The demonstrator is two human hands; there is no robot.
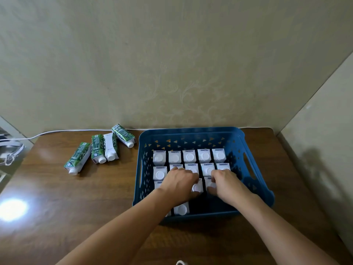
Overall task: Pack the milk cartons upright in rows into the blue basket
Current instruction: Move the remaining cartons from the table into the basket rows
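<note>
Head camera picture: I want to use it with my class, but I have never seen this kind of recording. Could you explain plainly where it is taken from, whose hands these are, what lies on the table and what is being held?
There is no machine here. A person wears a wide-angle camera on the head, so you look forward and down along both bare arms.

On the wooden table stands a blue basket with upright milk cartons in rows; you see mostly their white caps, as in the back row. The near right part of the basket looks unfilled.

The left hand and right hand both rest on cartons in the third row. Whether they grip or just nudge them, I cannot tell.

Left of the basket, four more green-and-white cartons lie on their sides. A white cable runs along the wall.
</note>
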